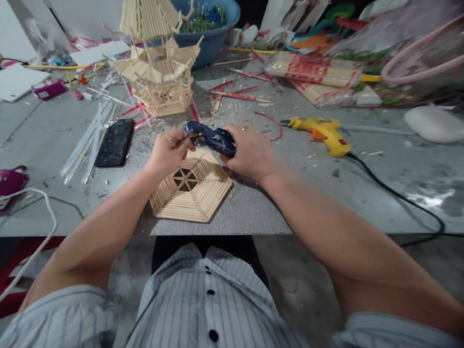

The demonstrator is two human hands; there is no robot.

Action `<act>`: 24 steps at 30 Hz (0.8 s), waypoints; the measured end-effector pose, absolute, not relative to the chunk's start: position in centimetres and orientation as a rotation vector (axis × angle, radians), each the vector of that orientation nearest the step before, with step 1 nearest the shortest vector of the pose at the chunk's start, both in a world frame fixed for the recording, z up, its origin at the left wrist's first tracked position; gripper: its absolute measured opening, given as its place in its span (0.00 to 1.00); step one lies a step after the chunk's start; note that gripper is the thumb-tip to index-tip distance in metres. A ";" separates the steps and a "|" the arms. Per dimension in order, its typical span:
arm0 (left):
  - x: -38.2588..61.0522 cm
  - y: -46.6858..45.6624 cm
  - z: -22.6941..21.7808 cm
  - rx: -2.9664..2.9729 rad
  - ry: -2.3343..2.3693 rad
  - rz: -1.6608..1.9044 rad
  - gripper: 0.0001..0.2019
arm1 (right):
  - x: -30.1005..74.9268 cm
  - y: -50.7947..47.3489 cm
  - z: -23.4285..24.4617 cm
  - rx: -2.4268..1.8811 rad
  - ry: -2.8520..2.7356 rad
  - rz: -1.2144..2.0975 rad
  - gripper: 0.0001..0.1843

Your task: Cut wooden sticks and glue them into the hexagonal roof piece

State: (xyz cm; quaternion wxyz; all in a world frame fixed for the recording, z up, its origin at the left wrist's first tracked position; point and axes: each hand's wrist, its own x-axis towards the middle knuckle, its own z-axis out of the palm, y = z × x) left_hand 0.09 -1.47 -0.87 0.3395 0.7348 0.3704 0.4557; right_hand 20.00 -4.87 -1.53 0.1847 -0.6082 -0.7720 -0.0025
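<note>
My right hand [250, 150] is wrapped around a dark blue hand tool [212, 137] with pale smears on it; its exact kind I cannot make out. At the tool's left end, the fingers of my left hand [169, 149] pinch what looks like a thin wooden stick [193, 138], mostly hidden by the fingers. Below both hands, a hexagonal panel of wooden sticks [192, 205] lies on the table, with a spoked opening [184, 179] near its middle. Its far edge is partly covered by my hands.
Behind stands a tiered pavilion model [163, 92] made of sticks. A black phone [114, 142] and clear glue sticks [85, 140] lie left. On the right are a yellow glue gun [322, 130] with a black cord and a white mouse [435, 124]. Packaged sticks [315, 70] and a blue basin [217, 43] sit farther back.
</note>
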 end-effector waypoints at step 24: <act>0.0 -1.6 -0.6 2.028 0.958 1.208 0.14 | 19.8 -5.2 -1.2 -1.782 -2.182 -0.007 0.23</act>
